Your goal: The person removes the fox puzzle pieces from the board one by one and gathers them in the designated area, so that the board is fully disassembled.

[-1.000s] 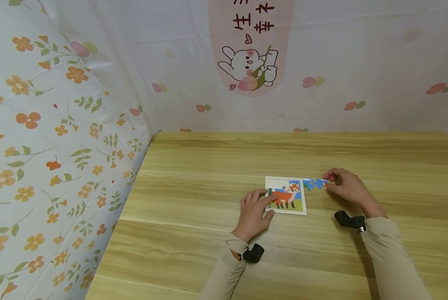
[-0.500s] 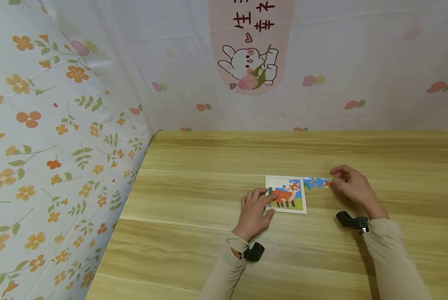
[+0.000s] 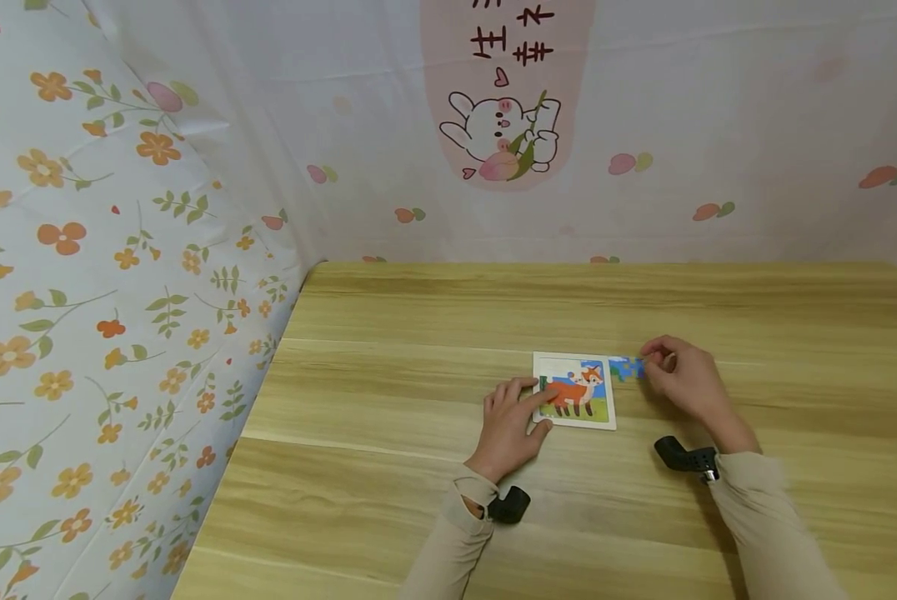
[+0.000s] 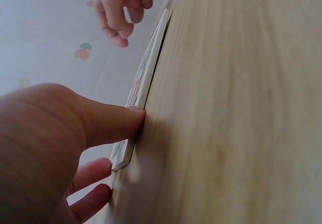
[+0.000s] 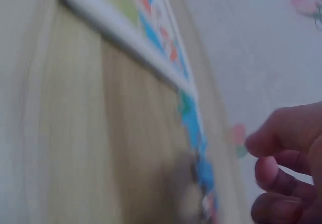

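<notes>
A white-framed jigsaw board (image 3: 573, 425) with an orange fox picture lies on the table; its upper left part shows pale, without picture. My left hand (image 3: 510, 425) rests at its left edge, index finger straight across the picture. In the left wrist view the thumb (image 4: 113, 122) touches the board's edge. Right of the board lie blue jigsaw pieces (image 3: 626, 368), apparently in a row. My right hand (image 3: 684, 375) is above their right end, fingers loosely bent. In the right wrist view those fingers (image 5: 282, 133) stand apart from the pieces, and nothing shows between them.
The wooden table (image 3: 388, 383) reaches back to a white printed cloth (image 3: 343, 108). A floral cloth (image 3: 118, 333) hangs along the left side. Black wrist devices (image 3: 510, 505) are worn at both wrists.
My right hand first shifts slightly right, then comes back left over the pieces, hiding the fox-face piece in the head view. My left hand stays on the board.
</notes>
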Motion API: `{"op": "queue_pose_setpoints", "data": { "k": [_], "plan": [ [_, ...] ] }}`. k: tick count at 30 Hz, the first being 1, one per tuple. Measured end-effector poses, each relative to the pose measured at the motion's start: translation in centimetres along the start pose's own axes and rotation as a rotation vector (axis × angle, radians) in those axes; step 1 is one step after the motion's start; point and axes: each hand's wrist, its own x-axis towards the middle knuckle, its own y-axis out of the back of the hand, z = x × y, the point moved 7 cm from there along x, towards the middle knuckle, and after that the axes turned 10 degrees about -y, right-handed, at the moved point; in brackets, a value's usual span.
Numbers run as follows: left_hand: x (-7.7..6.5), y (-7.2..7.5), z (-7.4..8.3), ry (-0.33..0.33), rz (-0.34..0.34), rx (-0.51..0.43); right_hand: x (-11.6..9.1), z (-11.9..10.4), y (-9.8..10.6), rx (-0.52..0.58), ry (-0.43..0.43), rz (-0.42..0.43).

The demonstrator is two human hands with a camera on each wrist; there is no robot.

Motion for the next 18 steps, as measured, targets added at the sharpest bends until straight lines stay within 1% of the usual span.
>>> {"op": "queue_pose_setpoints", "data": {
  "k": [2,6,9,14,18],
  "plan": [
    [0.0,0.1,0.0,-0.007,0.009,-0.008,0.0,-0.9,-0.6,-0.017,0.024,-0.048],
    [0.0,0.1,0.1,-0.019,0.022,-0.015,0.0,-2.6,-2.4,-0.051,0.076,-0.182],
    [0.0,0.1,0.1,-0.024,0.026,-0.015,0.1,-3.6,-3.4,-0.066,0.115,-0.248],
    [0.0,0.0,0.1,-0.022,0.021,-0.011,0.1,-4.6,-4.3,-0.107,0.139,-0.300],
    [0.1,0.0,0.0,-0.021,0.023,-0.024,0.1,-5.0,-4.5,-0.155,0.151,-0.310]
  ]
}}
